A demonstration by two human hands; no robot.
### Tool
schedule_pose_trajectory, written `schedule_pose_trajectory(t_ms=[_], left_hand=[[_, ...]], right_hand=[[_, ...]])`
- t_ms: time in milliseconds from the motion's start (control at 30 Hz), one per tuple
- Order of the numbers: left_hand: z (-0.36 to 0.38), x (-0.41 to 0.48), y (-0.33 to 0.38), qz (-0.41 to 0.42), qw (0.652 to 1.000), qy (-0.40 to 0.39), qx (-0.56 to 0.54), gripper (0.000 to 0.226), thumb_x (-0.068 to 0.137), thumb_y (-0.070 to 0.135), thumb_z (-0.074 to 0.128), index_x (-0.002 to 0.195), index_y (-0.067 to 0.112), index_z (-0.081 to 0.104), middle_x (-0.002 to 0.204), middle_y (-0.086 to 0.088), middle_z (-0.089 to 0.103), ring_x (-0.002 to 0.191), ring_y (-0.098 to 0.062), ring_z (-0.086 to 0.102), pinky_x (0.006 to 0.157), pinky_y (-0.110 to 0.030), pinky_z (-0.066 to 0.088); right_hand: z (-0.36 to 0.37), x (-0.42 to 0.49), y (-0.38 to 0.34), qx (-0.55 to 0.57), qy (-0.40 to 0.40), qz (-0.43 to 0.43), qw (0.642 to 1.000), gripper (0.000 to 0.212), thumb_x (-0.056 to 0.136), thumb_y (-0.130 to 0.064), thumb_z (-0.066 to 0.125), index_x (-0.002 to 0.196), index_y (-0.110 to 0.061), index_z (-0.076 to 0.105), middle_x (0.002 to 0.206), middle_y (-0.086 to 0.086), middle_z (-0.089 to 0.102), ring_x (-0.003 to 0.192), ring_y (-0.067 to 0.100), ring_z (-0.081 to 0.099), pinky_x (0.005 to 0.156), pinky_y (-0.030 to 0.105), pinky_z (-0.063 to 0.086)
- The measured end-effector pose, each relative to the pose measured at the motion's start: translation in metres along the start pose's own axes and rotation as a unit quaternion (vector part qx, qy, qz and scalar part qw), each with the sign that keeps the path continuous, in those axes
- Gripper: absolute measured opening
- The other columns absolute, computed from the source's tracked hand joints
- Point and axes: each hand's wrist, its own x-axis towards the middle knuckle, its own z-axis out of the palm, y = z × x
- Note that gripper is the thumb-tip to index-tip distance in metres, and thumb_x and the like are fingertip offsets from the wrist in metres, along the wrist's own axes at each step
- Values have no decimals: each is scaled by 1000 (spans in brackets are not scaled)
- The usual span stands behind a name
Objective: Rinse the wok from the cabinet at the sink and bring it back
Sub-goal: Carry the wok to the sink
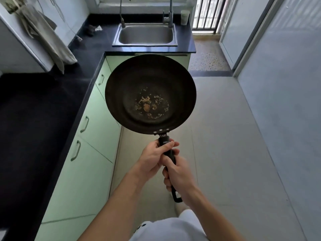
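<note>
One wok [150,94] is held in the air on the near side of the sink [145,36], well short of it, bowl upward, with brownish residue [151,105] seen in the bottom. Its single long handle [169,153] is gripped by both hands: the left hand [152,159] closer to the sink, the right hand [180,176] farther from it, with the fingers [171,145] of each curled round the handle.

The wok is judged stiff and bowl-heavy (hence, probably, the two-handed hold). Once wetted, it may turn slippery, so the handle is best kept as the hold.

Counted: one wok, one sink, two taps [169,16] behind the sink, one cup [184,17] at its far right corner, and three door pulls [84,124] below the tabletop [86,49] left of the sink.
</note>
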Motion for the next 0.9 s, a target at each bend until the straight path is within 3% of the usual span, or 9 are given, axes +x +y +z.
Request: schedule_pose_trajectory(t_ms=[300, 533, 900], left_hand=[[30, 182, 110, 16, 999, 41, -10, 23, 91, 7, 62, 112, -2, 57, 100, -10, 70, 79, -16, 68, 71, -28, 59], [40, 279, 184, 39, 997, 67, -6, 24, 92, 6, 61, 114, -2, 58, 94, -6, 71, 79, -17, 67, 81, -32, 57], [-8, 405, 267, 27, 995, 85, -47, 32, 92, 5, 62, 120, -8, 55, 98, -10, 72, 79, -18, 68, 73, -31, 60]], right_hand=[[-45, 185, -116, 3, -39, -7, 999, 22, 100, -16, 51, 80, -8, 52, 53, 6, 45, 37, 16, 41, 36, 26, 37], [-61, 288, -190, -11, -62, -16, 998, 19, 100, -17, 51, 87, -4, 54, 57, 9, 48, 39, 17, 43, 37, 27, 39], [-34, 432, -254, -55, -69, -11, 996, 24, 99, -20, 52, 79, -7, 53, 55, 5, 49, 38, 16, 43, 37, 26, 39]])
